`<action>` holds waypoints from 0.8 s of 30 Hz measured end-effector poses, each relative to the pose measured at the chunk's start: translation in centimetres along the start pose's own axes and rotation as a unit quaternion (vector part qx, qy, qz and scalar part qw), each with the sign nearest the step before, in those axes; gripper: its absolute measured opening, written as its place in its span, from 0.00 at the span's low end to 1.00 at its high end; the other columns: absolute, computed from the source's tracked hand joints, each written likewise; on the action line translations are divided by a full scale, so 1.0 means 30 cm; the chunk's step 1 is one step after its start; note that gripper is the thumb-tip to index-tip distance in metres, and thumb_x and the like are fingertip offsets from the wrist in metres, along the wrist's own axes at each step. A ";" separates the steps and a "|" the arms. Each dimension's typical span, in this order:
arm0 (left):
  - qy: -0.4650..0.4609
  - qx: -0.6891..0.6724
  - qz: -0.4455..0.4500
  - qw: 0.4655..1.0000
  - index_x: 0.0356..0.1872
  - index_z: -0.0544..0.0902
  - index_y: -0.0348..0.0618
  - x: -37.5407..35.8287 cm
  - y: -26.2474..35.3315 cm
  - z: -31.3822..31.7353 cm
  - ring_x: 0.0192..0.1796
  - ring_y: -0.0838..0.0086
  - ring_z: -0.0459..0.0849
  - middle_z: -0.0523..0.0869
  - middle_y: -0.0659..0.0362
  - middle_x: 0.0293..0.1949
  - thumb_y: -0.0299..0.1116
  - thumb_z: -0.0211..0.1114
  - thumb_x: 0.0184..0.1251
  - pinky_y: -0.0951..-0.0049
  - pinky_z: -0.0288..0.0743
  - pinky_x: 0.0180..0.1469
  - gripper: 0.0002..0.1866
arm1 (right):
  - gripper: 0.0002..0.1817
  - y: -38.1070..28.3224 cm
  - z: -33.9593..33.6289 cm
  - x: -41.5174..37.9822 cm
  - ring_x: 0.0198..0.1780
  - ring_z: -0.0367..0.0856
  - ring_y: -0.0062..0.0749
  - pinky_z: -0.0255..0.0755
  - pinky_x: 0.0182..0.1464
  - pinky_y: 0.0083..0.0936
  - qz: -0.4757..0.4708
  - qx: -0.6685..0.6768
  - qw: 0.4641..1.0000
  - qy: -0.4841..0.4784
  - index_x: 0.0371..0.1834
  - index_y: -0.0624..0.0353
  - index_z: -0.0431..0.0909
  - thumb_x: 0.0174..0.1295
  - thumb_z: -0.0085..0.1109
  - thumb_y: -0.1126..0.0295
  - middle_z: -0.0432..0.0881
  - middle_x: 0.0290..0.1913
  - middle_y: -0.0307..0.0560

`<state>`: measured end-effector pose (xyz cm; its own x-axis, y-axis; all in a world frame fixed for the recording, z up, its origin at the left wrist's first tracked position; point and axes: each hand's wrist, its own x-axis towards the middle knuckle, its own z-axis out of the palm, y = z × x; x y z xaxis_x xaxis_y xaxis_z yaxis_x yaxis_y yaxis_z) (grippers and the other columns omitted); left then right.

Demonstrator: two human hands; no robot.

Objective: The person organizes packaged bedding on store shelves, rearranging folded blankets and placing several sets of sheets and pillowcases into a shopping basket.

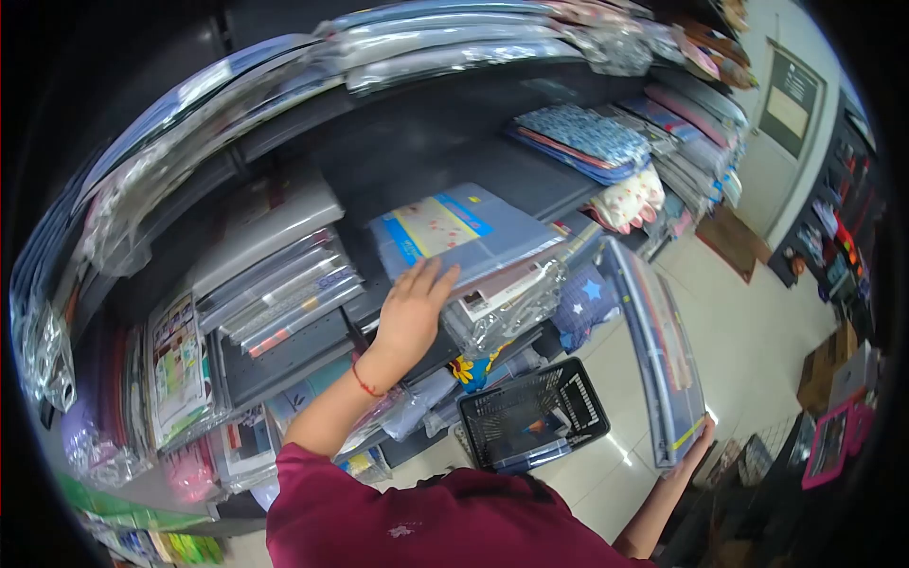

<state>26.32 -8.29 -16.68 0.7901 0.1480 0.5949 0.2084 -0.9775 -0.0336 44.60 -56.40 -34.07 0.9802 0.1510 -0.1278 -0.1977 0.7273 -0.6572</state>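
My left hand (pixel 417 301) lies with its fingers spread on the near left edge of a blue-grey packaged item (pixel 464 232) with a yellow and blue label. That item rests on top of a stack of plastic-wrapped packages (pixel 507 303) on the dark shelf. At the right, my right hand (pixel 699 443) grips the lower end of a tall, flat blue package (pixel 658 350) in clear plastic, held nearly upright. Its fingers are partly hidden by the package.
A black basket (pixel 535 417) with a few items stands on the tiled floor below the shelf. Wrapped stacks (pixel 284 275) lie to the left, and folded blue patterned cloths (pixel 582 137) further back. A brown mat (pixel 729 244) lies near a door (pixel 786 123).
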 end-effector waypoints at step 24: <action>0.090 0.077 0.022 0.993 0.43 0.84 0.44 -0.160 -0.033 -0.745 0.53 0.55 0.82 0.84 0.50 0.48 0.24 0.63 0.50 0.61 0.77 0.53 0.16 | 0.13 0.293 0.486 0.565 0.50 0.81 0.34 0.77 0.52 0.31 0.086 0.071 0.985 -0.131 0.44 0.65 0.75 0.64 0.55 0.66 0.82 0.47 0.50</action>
<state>9.44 -11.38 -1.56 0.6877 0.0635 0.7232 0.2735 -0.9454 -0.1770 59.38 -37.67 -31.18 0.9006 0.4341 -0.0200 -0.3778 0.7595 -0.5295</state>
